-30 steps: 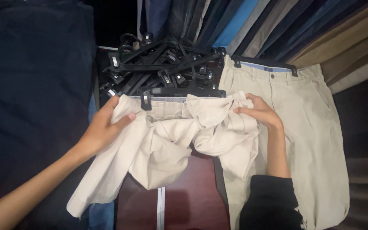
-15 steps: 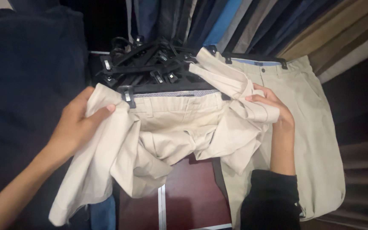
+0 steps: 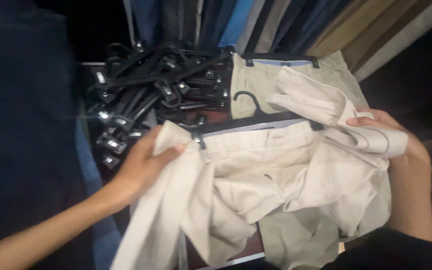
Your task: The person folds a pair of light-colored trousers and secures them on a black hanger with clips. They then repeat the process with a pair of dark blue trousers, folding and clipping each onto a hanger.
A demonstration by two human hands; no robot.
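At the far left hangs dark cloth [image 3: 21,125], and beside it a heap of black clip hangers [image 3: 161,85] lies tangled on the desk [image 3: 221,117], none of them carrying anything.

My left hand [image 3: 143,167] has its fingers [image 3: 168,150] closed on the left end of the beige trousers [image 3: 256,175], thumb over the fabric near the waistband corner, just beside the hanger clip. The trousers already sit on a black hanger [image 3: 256,119]: the waistband runs along its bar, so I judge the clipping done. The legs are not in order; they bunch and fold in my lap, one trailing down past my left wrist.

My right hand [image 3: 386,135] grips a folded leg at the right end, fingers wrapped under the cloth.

Behind lies a second beige pair [image 3: 261,80], hung flat on its own hanger. Straightening the legs looks to be what remains.
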